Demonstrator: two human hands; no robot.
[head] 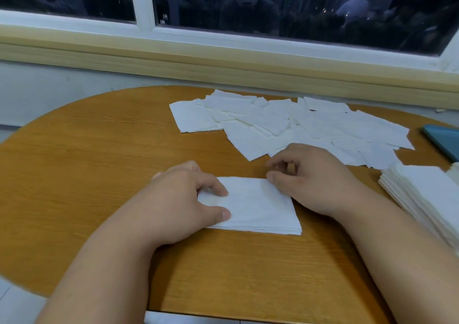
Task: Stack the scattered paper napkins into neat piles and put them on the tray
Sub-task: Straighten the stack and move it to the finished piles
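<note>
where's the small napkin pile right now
The pile lies central in the head view, between the left hand on its left edge and the right hand at its far right corner, nearer than the scattered napkins.

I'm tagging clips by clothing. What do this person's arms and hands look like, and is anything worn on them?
No sleeve shows: both arms are bare from the frame's lower edge to the wrists. The left hand and right hand wear no gloves, and no ring, watch or bracelet shows on the sides facing the camera.
</note>
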